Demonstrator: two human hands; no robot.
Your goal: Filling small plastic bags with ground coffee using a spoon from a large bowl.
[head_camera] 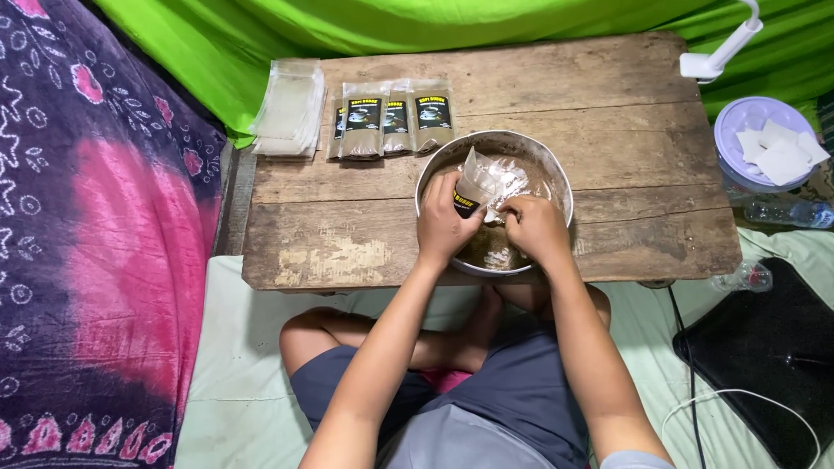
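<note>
head view: both hands' fingers [452, 204] pinch the clear pouch [480, 181] (over the bowl [556, 169]).

Right fingertips [512, 208] behind pouch [476, 184]

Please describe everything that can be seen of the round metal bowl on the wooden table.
The metal bowl is round, wide and shallow, with a thin silver-grey rim. It stands upright near the front edge of the wooden table, just in front of a row of filled pouches. Inside lies brown powder, partly hidden. The left hand holds a clear pouch with a dark label over the bowl, and the right hand reaches in beside it. Both hands cover the near rim.
</note>
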